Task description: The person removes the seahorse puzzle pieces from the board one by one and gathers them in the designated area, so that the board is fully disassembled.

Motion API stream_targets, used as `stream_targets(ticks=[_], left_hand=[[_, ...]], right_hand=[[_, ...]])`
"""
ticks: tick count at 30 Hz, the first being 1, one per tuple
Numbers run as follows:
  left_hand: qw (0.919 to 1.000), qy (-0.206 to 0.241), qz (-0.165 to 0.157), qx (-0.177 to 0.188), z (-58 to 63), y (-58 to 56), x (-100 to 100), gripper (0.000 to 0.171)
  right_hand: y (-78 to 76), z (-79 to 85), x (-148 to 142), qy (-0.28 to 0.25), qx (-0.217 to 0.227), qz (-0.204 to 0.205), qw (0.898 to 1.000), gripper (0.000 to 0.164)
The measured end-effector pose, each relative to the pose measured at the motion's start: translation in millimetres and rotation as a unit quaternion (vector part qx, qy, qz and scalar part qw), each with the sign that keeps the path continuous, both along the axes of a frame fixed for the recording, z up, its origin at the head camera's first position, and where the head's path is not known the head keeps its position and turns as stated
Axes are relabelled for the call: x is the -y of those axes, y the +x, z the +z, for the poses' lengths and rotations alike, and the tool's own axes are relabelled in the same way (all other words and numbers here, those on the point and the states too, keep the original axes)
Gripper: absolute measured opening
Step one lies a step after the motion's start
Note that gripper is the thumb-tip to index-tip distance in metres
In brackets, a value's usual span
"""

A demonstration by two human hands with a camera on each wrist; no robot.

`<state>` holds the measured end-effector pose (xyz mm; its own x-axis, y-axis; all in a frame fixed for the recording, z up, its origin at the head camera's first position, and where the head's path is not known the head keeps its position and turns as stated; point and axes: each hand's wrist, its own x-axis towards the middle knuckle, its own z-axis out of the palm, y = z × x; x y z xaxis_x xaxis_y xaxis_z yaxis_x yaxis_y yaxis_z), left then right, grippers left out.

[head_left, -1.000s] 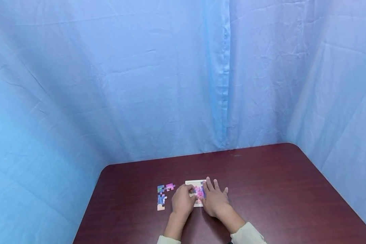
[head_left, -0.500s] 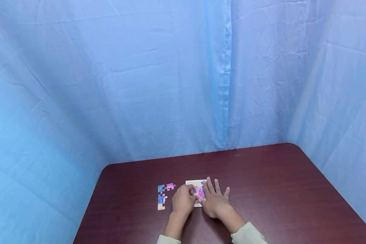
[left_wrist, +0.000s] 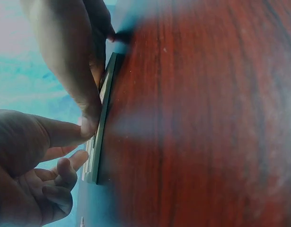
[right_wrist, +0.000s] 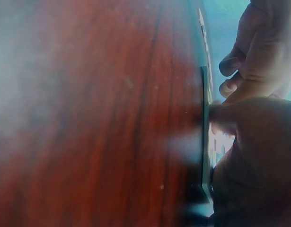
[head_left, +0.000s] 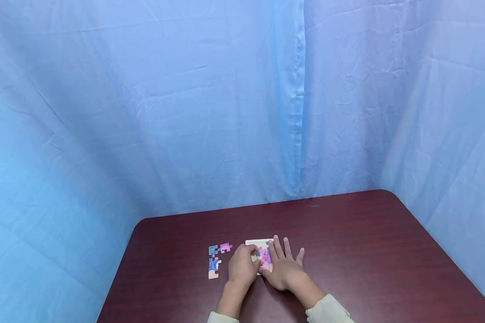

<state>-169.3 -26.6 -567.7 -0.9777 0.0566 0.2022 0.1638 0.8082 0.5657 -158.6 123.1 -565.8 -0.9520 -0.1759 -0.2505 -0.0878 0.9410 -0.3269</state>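
Puzzle tray (head_left: 260, 240) on table (head_left: 347, 233): part-filled, we judge. Loose pieces (head_left: 213, 264), left of tray: still out. Right hand (head_left: 284, 270): fingers spread on tray. Left hand (head_left: 241, 265): bent over tray; grasp we cannot tell.

The bench (head_left: 359, 251) looks like wood, its grain running under a smooth finish that catches a soft sheen. The curtain (head_left: 210, 116) behind it is creased cloth, satiny along one strip. From here the puzzle tray (head_left: 258, 241) seems matt wood or board, I can't say which; the loose puzzle pieces (head_left: 213, 264) have smooth printed faces. The sleeves (head_left: 329, 310) are matt cloth.
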Motion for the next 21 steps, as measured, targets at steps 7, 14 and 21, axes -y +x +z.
stream_targets(ticks=[7, 14, 21], left_hand=[[0.9999, 0.011, -0.005, 0.008, 0.0, 0.6, 1.9, 0.026], [0.9983, 0.046, -0.020, 0.029, 2.7, 2.7, 5.6, 0.025], [0.9969, 0.066, -0.023, 0.037, 4.2, 3.0, 9.5, 0.016]], right_hand=[[0.6, -8.1, 0.3, 0.000, -0.005, 0.004, 1.000, 0.101], [0.2, -8.0, 1.5, 0.010, -0.002, 0.001, 1.000, 0.104], [-0.8, -4.8, 0.7, 0.000, 0.009, -0.004, 1.000, 0.105]])
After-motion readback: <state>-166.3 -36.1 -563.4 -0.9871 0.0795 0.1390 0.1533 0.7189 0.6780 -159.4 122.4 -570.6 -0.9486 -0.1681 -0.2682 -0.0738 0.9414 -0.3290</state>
